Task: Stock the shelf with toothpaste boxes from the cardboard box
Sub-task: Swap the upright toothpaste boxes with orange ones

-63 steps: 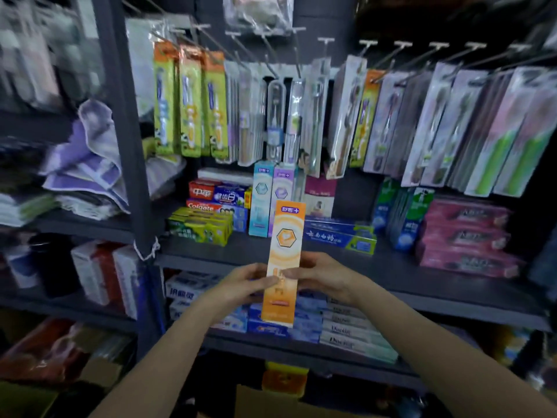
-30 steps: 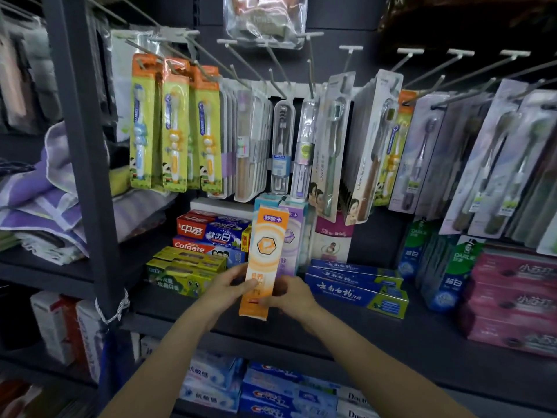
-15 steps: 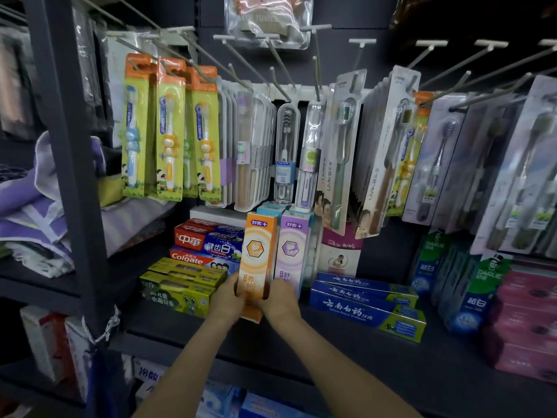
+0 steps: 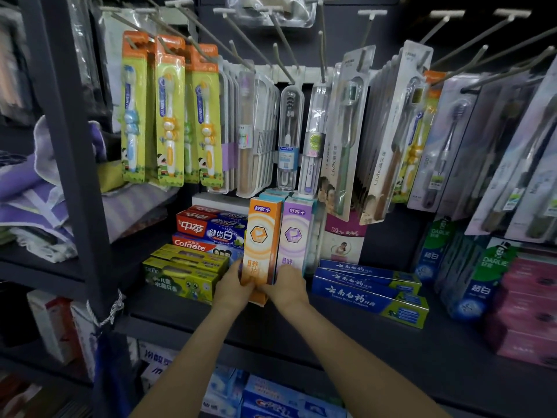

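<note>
The orange box (image 4: 261, 236) is a tall, narrow toothpaste carton, orange fading to white round a hexagon emblem at mid-height, with a small blue-and-white brand label at the top and white characters near the bottom. It stands upright on the dark shelf (image 4: 346, 336), long axis vertical, printed face towards the camera and top end just under the hanging toothbrush packs (image 4: 168, 116). It leans very slightly, its top a little to the right of its foot. The left hand (image 4: 233, 289) grips its lower left edge, fingers curled round the side with the thumb on the front; the right hand (image 4: 284, 289) grips the lower right corner in the same way, so both hands pinch the foot of the carton between them. Whether the base rests fully on the shelf cannot be told, since the hands cover it. On its right the carton touches a purple box (image 4: 294, 233) of the same make, also upright. On its left it stands just beside a stack of flat red and blue boxes (image 4: 208, 229), with green boxes (image 4: 184, 271) lying lower and further forward. To the right of the purple carton, blue boxes (image 4: 370, 286) lie flat in a stepped stack. Bare shelf runs along the front edge below the hands and widens to the right, in front of the blue stack. A grey upright post (image 4: 75, 176) bounds the bay on the left.
</note>
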Motion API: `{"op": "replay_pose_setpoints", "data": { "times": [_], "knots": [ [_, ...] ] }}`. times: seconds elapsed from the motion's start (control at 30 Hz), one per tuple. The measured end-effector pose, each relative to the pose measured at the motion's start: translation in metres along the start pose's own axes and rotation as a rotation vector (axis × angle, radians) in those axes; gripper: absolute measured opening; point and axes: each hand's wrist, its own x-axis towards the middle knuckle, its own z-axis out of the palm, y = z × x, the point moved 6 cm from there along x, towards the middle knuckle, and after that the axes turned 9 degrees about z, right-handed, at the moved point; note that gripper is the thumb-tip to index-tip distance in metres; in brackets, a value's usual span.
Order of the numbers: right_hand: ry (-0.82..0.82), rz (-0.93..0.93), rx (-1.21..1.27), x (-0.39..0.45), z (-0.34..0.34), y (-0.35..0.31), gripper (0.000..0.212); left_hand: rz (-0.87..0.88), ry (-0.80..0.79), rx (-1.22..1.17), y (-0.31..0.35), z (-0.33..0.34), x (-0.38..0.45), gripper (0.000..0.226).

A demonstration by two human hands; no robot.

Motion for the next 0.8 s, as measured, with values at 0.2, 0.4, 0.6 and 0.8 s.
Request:
{"op": "replay_pose_setpoints", "data": {
  "times": [0.2, 0.4, 0.6, 0.8],
  "knots": [
    [-0.003, 0.007, -0.016, -0.009, -0.009, -0.001, 0.040, 0.054, 0.066, -0.020, 0.000, -0.005, -0.008, 0.056],
    [-0.025, -0.078, 0.190, -0.049, -0.018, 0.006, 0.008, 0.303, 0.239, 0.121, 0.011, -0.010, -0.054, 0.040],
    [-0.247, -0.229, 0.026, -0.156, 0.017, 0.109, 0.014, 0.536, -0.133, 0.263, -0.037, 0.055, -0.194, 0.036],
    [-0.755, 0.332, -0.317, -0.240, 0.150, 0.355, 0.032, 0.038, -0.743, 0.459, -0.189, 0.162, -0.322, 0.040]
  ]
}}
